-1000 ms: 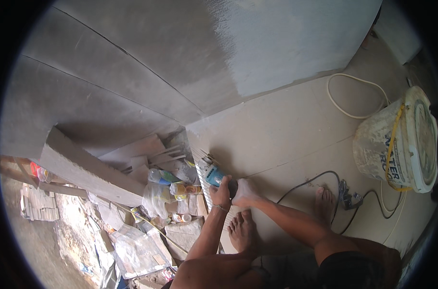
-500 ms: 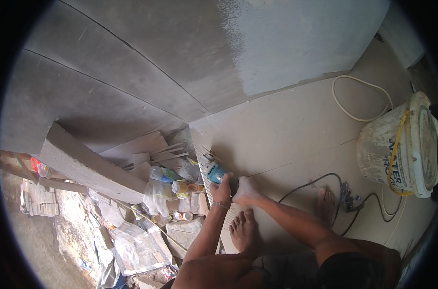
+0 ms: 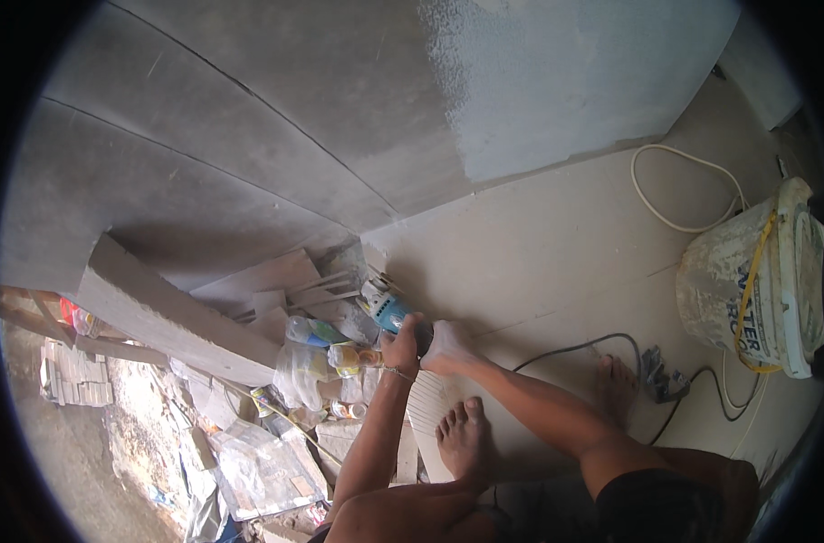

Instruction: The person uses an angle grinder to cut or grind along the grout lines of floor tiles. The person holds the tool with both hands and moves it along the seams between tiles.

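Blue power tool just off centre toward 7 o'clock, beside the ribbed tile edge. Left hand clamped around its body; right hand at its black rear end, finger closure hidden and indeterminable. Relative to the tool: plastic bottles at 7 o'clock, grey slab at 9, lidded bucket at 3.

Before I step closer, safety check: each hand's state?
Left hand: closed around the blue, silver-headed angle grinder.
Right hand: at its dark rear end; grip cannot be told.
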The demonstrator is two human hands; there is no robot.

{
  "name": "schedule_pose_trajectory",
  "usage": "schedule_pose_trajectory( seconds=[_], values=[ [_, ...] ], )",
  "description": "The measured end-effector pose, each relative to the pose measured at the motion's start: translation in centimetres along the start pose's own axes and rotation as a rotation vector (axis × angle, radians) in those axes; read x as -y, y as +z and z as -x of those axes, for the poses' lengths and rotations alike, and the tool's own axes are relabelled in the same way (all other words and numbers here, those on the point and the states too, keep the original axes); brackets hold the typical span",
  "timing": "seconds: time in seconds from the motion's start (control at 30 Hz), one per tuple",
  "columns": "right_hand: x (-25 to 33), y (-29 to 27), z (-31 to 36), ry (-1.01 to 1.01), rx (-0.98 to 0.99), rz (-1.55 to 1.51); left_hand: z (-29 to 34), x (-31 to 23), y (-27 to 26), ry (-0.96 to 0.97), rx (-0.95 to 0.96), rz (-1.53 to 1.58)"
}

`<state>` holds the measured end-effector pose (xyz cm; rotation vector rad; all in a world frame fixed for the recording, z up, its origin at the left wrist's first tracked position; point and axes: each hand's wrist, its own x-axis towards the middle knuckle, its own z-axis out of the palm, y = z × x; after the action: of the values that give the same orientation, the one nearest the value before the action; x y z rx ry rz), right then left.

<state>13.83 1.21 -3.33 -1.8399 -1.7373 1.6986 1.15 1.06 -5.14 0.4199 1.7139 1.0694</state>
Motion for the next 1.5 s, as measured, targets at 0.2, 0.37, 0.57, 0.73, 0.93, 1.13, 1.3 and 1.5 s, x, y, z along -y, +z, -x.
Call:
schedule_pose_trajectory(
  seconds=[0.2,0.37,0.57,0.73,0.93,1.13,1.3,1.5],
  values=[
    [1.1,0.4,-1.6,-0.041,-0.058,-0.006,-2.7,-1.0,-1.2,-0.011,0.097,-0.012],
    [2.0,0.5,-3.1,-0.028,-0.03,0.022,-4.8,-1.1,-1.9,-0.04,0.102,-0.001],
    [2.8,0.7,-4.3,-0.012,-0.04,0.051,-6.0,-1.7,-2.0,-0.04,0.074,0.022],
    [3.2,1.0,-5.1,-0.049,-0.069,-0.004,-6.9,-2.2,-2.3,-0.04,0.069,-0.012],
    [3.5,1.5,-6.2,-0.051,-0.113,0.08,-7.6,-2.6,-2.4,-0.019,0.076,-0.03],
    [3.3,1.9,-6.6,-0.102,-0.185,-0.072,-8.0,-2.5,-2.1,0.015,0.027,-0.067],
    [3.3,0.5,-6.7,-0.105,-0.115,-0.076,-7.9,-2.6,-1.3,0.035,0.075,0.048],
    [3.5,-0.3,-6.2,-0.087,-0.109,0.006,-7.8,-2.8,-1.0,0.067,0.048,-0.035]
  ],
)
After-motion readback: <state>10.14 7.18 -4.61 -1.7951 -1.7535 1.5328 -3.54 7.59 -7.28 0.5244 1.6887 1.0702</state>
